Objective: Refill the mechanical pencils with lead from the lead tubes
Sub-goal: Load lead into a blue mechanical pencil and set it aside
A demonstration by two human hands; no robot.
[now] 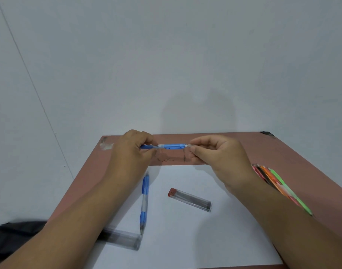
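A blue mechanical pencil (172, 146) is held level above the far part of the table. My left hand (130, 152) grips its tip end, and my right hand (218, 158) pinches its cap end between thumb and forefinger. A second blue pencil (144, 200) lies on the white paper (214, 233), pointing toward me. Beside it on the paper lies a clear lead tube with a red cap (190, 199). Another clear lead tube (121, 239) lies near my left forearm, partly hidden by it.
A bundle of orange, green and pink pencils (278, 185) lies on the brown table (282, 152) behind my right forearm. A black pouch (13, 235) sits off the table's left edge. A pale wall stands close behind the table.
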